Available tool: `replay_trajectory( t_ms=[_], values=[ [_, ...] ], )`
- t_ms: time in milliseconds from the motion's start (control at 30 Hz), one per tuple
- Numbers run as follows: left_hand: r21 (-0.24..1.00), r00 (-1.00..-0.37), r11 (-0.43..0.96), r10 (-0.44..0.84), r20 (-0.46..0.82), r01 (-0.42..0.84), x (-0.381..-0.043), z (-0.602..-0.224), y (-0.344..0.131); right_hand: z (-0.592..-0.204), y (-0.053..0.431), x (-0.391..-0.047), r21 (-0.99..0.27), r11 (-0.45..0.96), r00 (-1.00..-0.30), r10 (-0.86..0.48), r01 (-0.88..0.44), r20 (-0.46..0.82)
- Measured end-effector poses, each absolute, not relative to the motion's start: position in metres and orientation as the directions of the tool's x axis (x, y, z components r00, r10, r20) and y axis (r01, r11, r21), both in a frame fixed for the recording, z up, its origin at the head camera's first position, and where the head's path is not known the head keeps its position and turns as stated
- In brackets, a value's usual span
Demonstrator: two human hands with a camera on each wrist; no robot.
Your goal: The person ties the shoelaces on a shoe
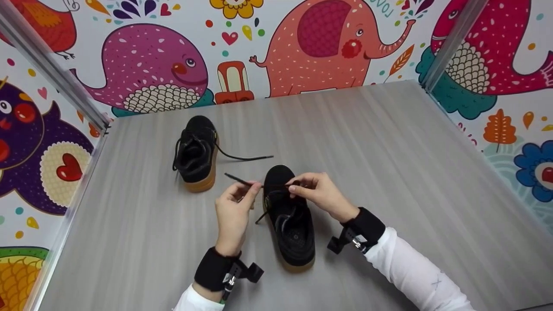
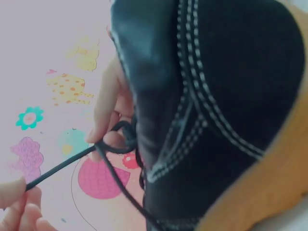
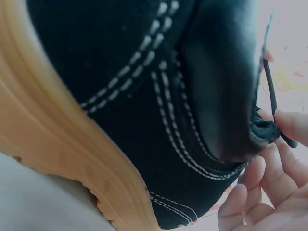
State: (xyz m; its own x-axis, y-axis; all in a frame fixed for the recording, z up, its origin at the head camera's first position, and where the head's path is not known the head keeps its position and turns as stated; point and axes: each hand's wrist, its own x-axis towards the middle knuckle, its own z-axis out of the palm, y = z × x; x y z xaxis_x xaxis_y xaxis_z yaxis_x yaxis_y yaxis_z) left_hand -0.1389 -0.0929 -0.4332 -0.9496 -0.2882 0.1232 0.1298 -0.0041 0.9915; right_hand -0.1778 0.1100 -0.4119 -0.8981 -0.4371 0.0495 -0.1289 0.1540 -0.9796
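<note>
A black shoe [image 1: 280, 219] with pale stitching and a tan sole stands upright between the two hands, toe pointing away. My left hand [image 1: 231, 216] pinches a black shoelace [image 2: 60, 167] between thumb and fingertips, left of the shoe; the lace's tip sticks out past the fingers. Over the front of the shoe, my right hand [image 1: 328, 196] pinches the same lace. Between the hands the lace is stretched taut. A small loop [image 2: 111, 151] shows by the right fingertips in the left wrist view. Part of the right fingers is hidden behind the shoe there.
A second black shoe [image 1: 199, 170] stands farther back to the left, its loose lace [image 1: 246, 159] trailing right across the grey wood-grain surface [image 1: 389, 142]. Printed panels [image 1: 242, 39] with cartoon animals enclose the back and sides. Metal corner posts [image 1: 453, 47] join the panels.
</note>
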Motion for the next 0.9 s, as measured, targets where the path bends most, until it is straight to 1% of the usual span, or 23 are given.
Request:
replay_trajectory(
  t_ms=[167, 267, 433, 533, 633, 900],
  values=[
    [0.994, -0.941, -0.085, -0.337, 0.037, 0.069, -0.135, -0.440, -0.106, -0.411, 0.107, -0.177, -0.977, 0.169, -0.907, -0.417, -0.133, 0.051],
    [0.983, -0.938, -0.182, -0.343, -0.050, 0.014, -0.134, -0.445, -0.111, -0.410, 0.106, -0.176, -0.975, 0.174, -0.909, -0.413, -0.139, 0.056],
    [0.899, -0.929, -0.418, -0.263, -0.259, -0.132, -0.133, -0.454, -0.115, -0.409, 0.104, -0.176, -0.971, 0.189, -0.909, -0.413, -0.150, 0.060],
    [0.847, -0.918, -0.492, -0.207, -0.339, -0.202, -0.132, -0.461, -0.116, -0.409, 0.103, -0.176, -0.967, 0.201, -0.908, -0.414, -0.154, 0.059],
    [0.814, -0.914, -0.526, -0.154, -0.376, -0.246, -0.131, -0.469, -0.117, -0.409, 0.103, -0.176, -0.966, 0.204, -0.907, -0.416, -0.159, 0.061],
    [0.743, -0.910, -0.583, -0.013, -0.413, -0.329, -0.130, -0.487, -0.117, -0.407, 0.103, -0.175, -0.959, 0.211, -0.896, -0.436, -0.188, 0.080]
  ],
)
